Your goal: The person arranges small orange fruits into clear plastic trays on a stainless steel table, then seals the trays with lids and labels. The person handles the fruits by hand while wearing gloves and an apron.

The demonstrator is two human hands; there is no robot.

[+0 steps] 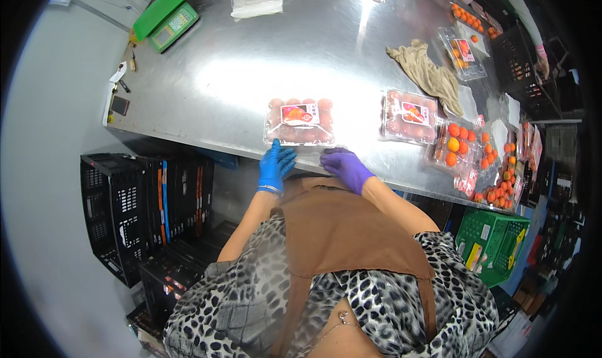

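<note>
A closed clear plastic clamshell of tomatoes (pixel 299 121) with a printed label lies flat near the front edge of the steel table (pixel 211 118). At its front left corner is my left hand (pixel 277 166) in a blue glove, fingers apart, the index fingertip at the pack's edge. My right hand (pixel 345 166), gloved in purple, rests at the table's edge below the pack's right corner, holding nothing that I can see. A second labelled clamshell of tomatoes (pixel 410 116) lies to the right. Beyond it, loose tomatoes (pixel 502 194) and an unlabelled tray of tomatoes (pixel 454 146) sit near the right end.
A crumpled beige cloth (pixel 430 75) lies behind the second pack. At the back left stands a green scale (pixel 174 26). Black crates (pixel 115 217) are stacked below left, a green crate (pixel 491 245) below right. Another person's arm (pixel 524 14) reaches by a black crate at the far right.
</note>
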